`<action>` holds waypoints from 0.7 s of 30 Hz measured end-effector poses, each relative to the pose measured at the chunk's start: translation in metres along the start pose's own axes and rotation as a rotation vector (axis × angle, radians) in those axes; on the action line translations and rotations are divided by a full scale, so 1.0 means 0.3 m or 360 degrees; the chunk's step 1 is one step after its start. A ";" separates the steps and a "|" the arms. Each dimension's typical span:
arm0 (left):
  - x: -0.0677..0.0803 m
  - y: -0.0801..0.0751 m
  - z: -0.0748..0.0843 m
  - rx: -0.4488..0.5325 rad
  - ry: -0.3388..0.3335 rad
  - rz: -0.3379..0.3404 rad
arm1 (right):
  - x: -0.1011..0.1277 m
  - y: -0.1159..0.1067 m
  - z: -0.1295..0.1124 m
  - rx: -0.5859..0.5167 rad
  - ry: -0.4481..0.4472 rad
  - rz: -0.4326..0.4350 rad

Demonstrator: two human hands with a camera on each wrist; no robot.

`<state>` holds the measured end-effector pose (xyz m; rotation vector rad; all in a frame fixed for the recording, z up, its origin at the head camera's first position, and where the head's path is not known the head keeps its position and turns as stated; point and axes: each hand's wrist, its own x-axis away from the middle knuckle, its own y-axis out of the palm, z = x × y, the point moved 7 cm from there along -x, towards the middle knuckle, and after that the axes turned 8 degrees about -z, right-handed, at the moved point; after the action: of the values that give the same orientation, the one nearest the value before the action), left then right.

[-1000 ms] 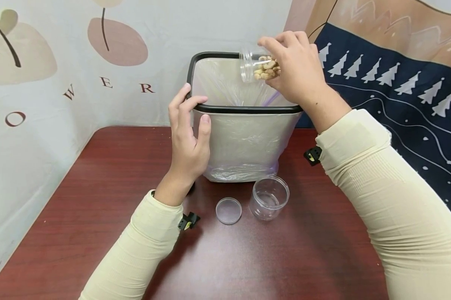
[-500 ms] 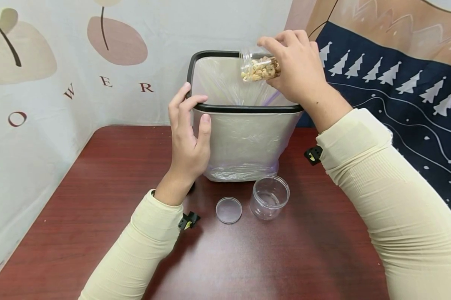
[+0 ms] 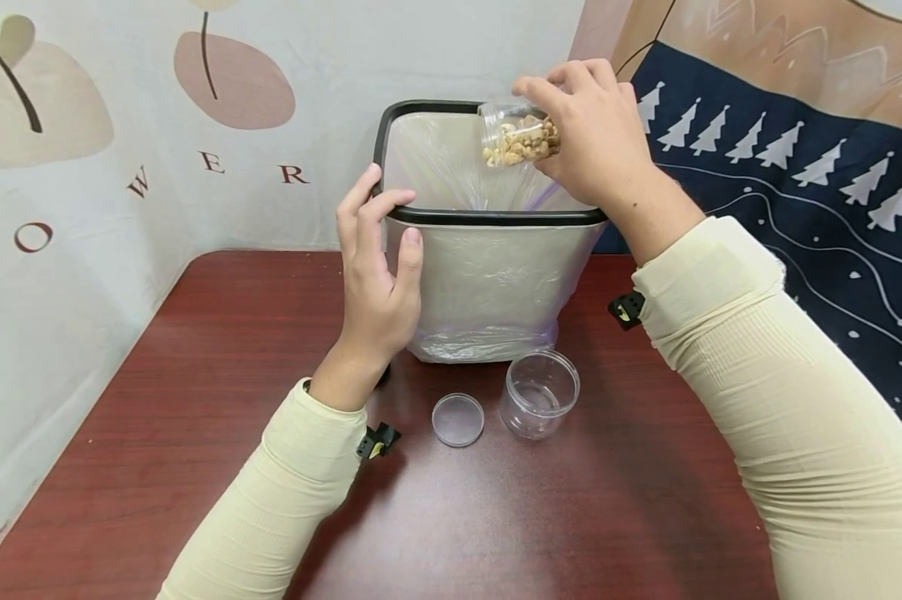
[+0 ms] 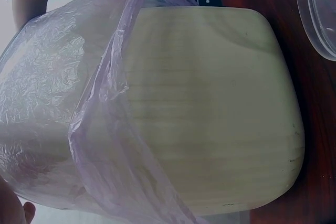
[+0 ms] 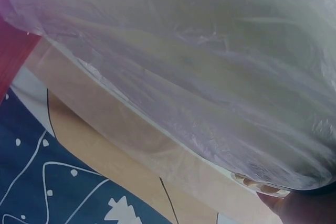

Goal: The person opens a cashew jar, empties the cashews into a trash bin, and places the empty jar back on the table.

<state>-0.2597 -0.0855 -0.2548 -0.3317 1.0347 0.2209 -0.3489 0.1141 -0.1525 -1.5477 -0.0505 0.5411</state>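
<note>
My right hand (image 3: pixel 597 133) grips a clear plastic jar (image 3: pixel 494 137) lying almost on its side over the trash can (image 3: pixel 496 218), its mouth pointing left. Pale curved nuts (image 3: pixel 522 143), like cashews, lie along the jar's lower side up to its mouth. In the right wrist view, a few nuts (image 5: pixel 260 186) show beside the hand at the lower right. My left hand (image 3: pixel 379 275) holds the can's front left corner, index finger over the black rim and thumb against the outer wall. A translucent bag with a purple edge (image 4: pixel 100 103) lines the can and hangs outside it.
A second clear jar (image 3: pixel 538 396) stands uncovered in front of the can, with a round clear lid (image 3: pixel 458 420) flat on its left. Both are on the dark red table (image 3: pixel 218 400). Printed cloths (image 3: pixel 789 167) hang close behind and to the right.
The nuts have slid left inside the tilted jar, from its middle to its mouth. The left hand and the trash can have stayed in place.
</note>
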 end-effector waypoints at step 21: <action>0.003 -0.001 -0.002 -0.0005 0.0038 0.0023 | -0.001 0.009 -0.015 0.0086 -0.0073 -0.0010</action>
<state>-0.2596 -0.0859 -0.2557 -0.3304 1.0607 0.2322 -0.3483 0.1097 -0.1552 -1.4822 -0.0754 0.5690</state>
